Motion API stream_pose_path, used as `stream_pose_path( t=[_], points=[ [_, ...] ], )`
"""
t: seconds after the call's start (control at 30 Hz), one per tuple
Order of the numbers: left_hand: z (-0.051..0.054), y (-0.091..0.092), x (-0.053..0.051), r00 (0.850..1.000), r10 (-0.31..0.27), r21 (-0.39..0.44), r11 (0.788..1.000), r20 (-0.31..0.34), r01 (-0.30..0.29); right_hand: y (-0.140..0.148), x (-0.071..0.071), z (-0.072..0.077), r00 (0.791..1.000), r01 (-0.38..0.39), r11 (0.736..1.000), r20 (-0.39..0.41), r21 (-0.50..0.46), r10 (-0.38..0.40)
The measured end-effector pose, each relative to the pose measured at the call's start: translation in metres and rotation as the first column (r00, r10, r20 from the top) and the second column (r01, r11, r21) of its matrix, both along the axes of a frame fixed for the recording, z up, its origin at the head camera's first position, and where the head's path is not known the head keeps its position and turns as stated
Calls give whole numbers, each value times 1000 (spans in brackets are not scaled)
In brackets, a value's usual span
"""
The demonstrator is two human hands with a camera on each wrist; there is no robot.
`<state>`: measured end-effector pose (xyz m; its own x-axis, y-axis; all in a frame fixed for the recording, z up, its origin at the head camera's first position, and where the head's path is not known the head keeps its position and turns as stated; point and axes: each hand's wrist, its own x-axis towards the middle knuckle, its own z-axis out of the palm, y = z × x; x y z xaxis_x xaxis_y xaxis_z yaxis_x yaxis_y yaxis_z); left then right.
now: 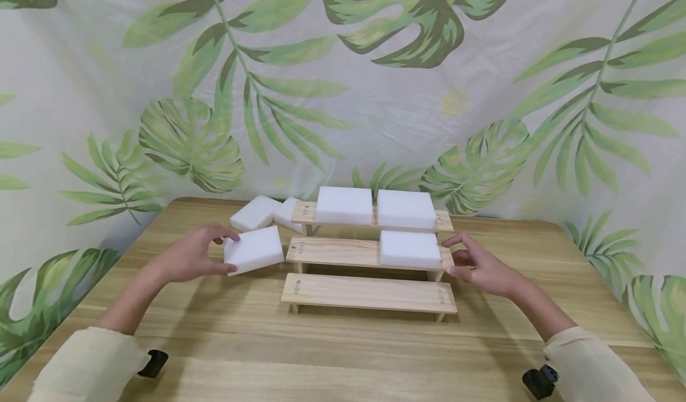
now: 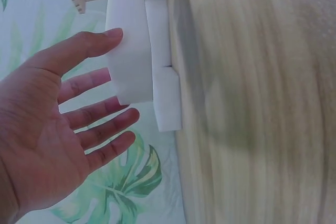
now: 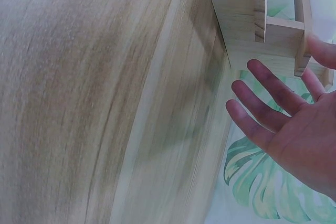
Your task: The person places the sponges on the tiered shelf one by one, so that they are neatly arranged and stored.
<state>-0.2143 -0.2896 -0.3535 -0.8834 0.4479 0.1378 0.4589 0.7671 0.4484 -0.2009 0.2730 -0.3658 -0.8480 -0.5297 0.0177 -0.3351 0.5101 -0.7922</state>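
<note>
My left hand (image 1: 194,254) pinches a white foam block (image 1: 254,251) between thumb and fingers, left of the middle stand. In the left wrist view the block (image 2: 128,45) looks raised off the table, its thumb on one face. My right hand (image 1: 485,266) holds the right end of the middle wooden stand (image 1: 333,251), thumb at the front edge and index finger at the back. Its other fingers (image 3: 262,111) spread free in the right wrist view. One foam block (image 1: 409,248) sits on that stand's right half. The lower front wooden stand (image 1: 370,293) bears nothing.
Behind, the tallest wooden stand (image 1: 306,211) carries two foam blocks, a left one (image 1: 344,204) and a right one (image 1: 406,208). Two more blocks lie at the back left, one (image 1: 255,212) beside the other (image 1: 288,213). The wooden table (image 1: 343,354) meets a leaf-patterned cloth (image 1: 396,122).
</note>
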Motion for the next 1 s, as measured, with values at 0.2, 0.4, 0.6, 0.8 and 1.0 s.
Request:
stream_pose_path(
  t=[0.2,0.4,0.6,0.8,1.0],
  points=[
    [7,-4,1,1000,-1,19,1000,-23,1,0,-2,1,1000,0,1000,15,-13,0],
    [14,-4,5,998,-13,37,999,-54,15,0,-2,0,1000,6,1000,22,-16,-6],
    [21,-4,9,996,-25,38,999,-81,28,1,-2,-2,1000,9,1000,21,-13,-9],
    [27,-2,12,996,-16,25,1000,-84,18,2,-2,-3,1000,4,1000,25,-14,-4],
    [32,0,14,996,-14,24,1000,-88,16,1,-2,-3,999,4,1000,32,-6,-4]
  ],
)
